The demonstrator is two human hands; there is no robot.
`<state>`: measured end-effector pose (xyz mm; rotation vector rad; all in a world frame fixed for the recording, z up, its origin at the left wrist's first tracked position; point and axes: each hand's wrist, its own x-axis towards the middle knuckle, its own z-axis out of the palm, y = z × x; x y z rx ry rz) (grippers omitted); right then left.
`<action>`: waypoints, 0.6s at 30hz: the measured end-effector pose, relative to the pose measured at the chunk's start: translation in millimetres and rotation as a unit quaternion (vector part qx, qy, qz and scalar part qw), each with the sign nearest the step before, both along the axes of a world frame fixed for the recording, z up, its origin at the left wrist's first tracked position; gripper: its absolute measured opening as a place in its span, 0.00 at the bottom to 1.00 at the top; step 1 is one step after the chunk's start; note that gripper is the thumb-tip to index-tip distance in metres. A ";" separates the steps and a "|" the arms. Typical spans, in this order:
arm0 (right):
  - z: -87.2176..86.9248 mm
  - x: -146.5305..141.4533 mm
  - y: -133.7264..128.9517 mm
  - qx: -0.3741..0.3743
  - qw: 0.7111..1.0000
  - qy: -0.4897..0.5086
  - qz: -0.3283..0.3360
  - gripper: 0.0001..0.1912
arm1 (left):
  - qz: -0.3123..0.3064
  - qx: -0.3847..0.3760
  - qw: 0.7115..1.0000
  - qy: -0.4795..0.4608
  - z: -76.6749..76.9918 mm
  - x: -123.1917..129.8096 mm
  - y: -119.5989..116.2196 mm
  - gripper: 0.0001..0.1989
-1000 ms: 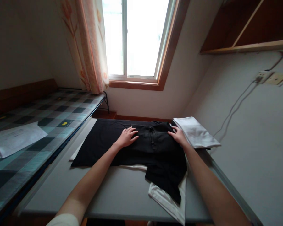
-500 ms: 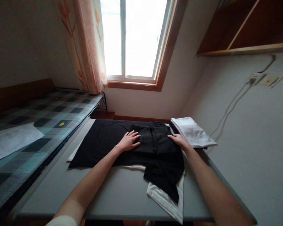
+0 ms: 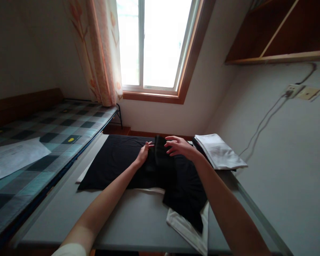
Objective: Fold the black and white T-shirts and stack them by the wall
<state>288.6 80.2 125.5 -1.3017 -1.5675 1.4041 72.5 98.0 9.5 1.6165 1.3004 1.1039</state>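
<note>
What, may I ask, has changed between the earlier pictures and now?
The right hand has moved left, toward the left hand, which has turned from palm-down to edge-on. Between them, the smaller black cloth, earlier flat, is now raised and blurred; whether either hand grips it is unclear. The folded white cloth and papers stayed put.

Plain black for the raised cloth [image 3: 164,161] and, faintly bluish, for the shirt [image 3: 114,160] beneath; white for the undermost garment [image 3: 185,227] and folded fabric [image 3: 220,153]; grey across the desk [image 3: 130,222]; teal-grey-black checks on the mattress [image 3: 50,133]; orange flowers on the curtain [image 3: 104,53].
</note>
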 end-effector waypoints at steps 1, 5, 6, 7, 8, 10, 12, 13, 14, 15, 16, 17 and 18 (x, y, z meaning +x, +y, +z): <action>-6.1 -6.9 -0.3 0.025 0.999 -0.019 0.007 0.22 | 0.032 -0.037 0.998 -0.026 0.4 -4.4 4.1 0.31; -53.5 -12.4 3.3 0.150 0.971 -0.179 -0.055 0.17 | 0.065 -0.112 0.992 0.004 1.0 -20.0 11.4 0.24; -67.4 -10.9 3.9 0.167 0.962 -0.204 -0.067 0.17 | 0.063 -0.110 0.992 0.015 0.8 -21.6 10.8 0.22; -80.8 -9.5 3.9 0.187 0.955 -0.220 -0.076 0.17 | 0.062 -0.103 0.992 0.022 0.5 -22.2 9.8 0.20; -93.2 -8.6 3.3 0.210 0.945 -0.234 -0.090 0.18 | 0.063 -0.096 0.993 0.031 0.2 -22.1 8.5 0.18; -114.2 -9.0 0.7 0.233 0.931 -0.251 -0.125 0.23 | 0.066 -0.079 0.993 0.050 -0.4 -20.7 6.3 0.14; -129.6 -11.9 -2.4 0.234 0.928 -0.252 -0.146 0.28 | 0.070 -0.067 0.993 0.066 -1.4 -18.8 5.5 0.14; -135.2 -13.9 -3.7 0.233 0.929 -0.247 -0.147 0.31 | 0.070 -0.064 0.993 0.069 -2.2 -17.7 5.6 0.16; -139.5 -15.8 -4.8 0.233 0.932 -0.238 -0.143 0.33 | 0.070 -0.063 0.993 0.065 -3.3 -16.4 5.9 0.18; -142.6 -17.5 -5.5 0.236 0.934 -0.229 -0.136 0.35 | 0.070 -0.063 0.994 0.057 -4.5 -14.9 6.2 0.20; -144.5 -18.7 -6.0 0.241 0.937 -0.220 -0.127 0.37 | 0.070 -0.065 0.994 0.046 -5.8 -13.1 6.4 0.20; -145.3 -19.6 -6.5 0.247 0.938 -0.213 -0.118 0.38 | 0.070 -0.067 0.995 0.034 -6.9 -11.2 6.5 0.20; -145.3 -20.1 -7.0 0.254 0.938 -0.209 -0.111 0.38 | 0.070 -0.070 0.995 0.022 -7.5 -9.3 6.4 0.19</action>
